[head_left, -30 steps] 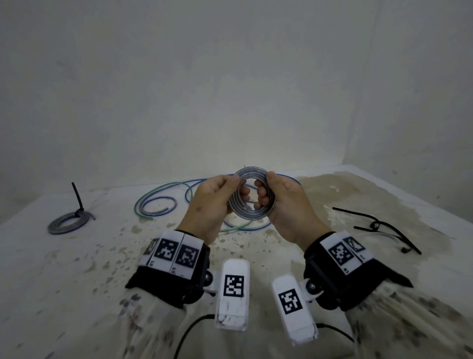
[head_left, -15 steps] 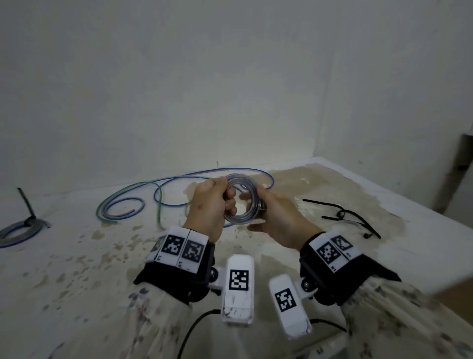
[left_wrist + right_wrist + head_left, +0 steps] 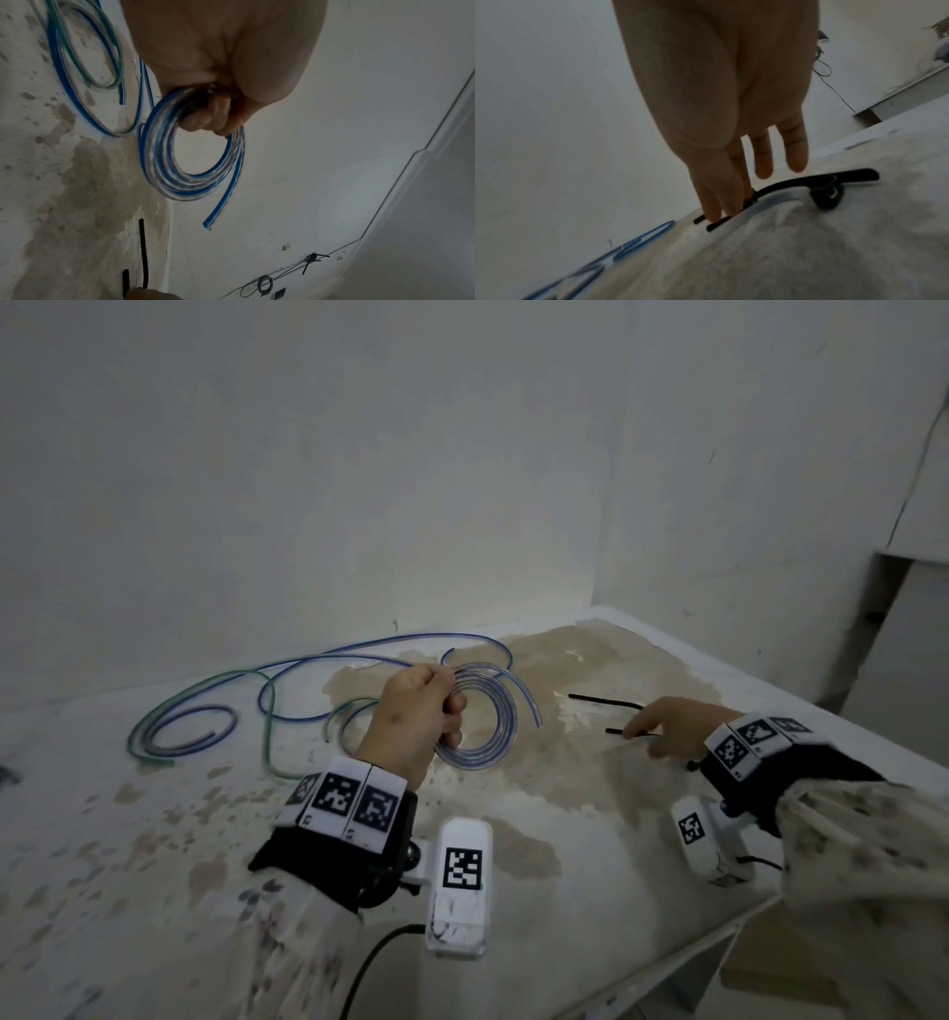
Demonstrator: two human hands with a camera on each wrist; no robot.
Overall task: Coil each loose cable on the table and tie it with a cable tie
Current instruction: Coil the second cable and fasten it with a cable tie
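Observation:
My left hand (image 3: 416, 716) grips a coil of clear, blue-striped cable (image 3: 506, 737) above the table, fingers curled through the ring (image 3: 159, 162). The coil's free end sticks out loose (image 3: 221, 203). My right hand (image 3: 662, 724) is out to the right, down at the black cable ties (image 3: 606, 700) lying on the table. In the right wrist view its thumb and first fingertips (image 3: 713, 215) touch the ties (image 3: 795, 182), with the other fingers straight above them. Whether they pinch a tie does not show.
Loose blue and green cables (image 3: 205, 706) sprawl over the stained white table (image 3: 565, 839) behind and left of the coil. Walls close the back and right. The table's front right edge (image 3: 719, 932) runs just below my right wrist.
My right hand has let go of the coil and moved right, down to the black ties. The left hand now holds the coil alone, and its free end has sprung outward.

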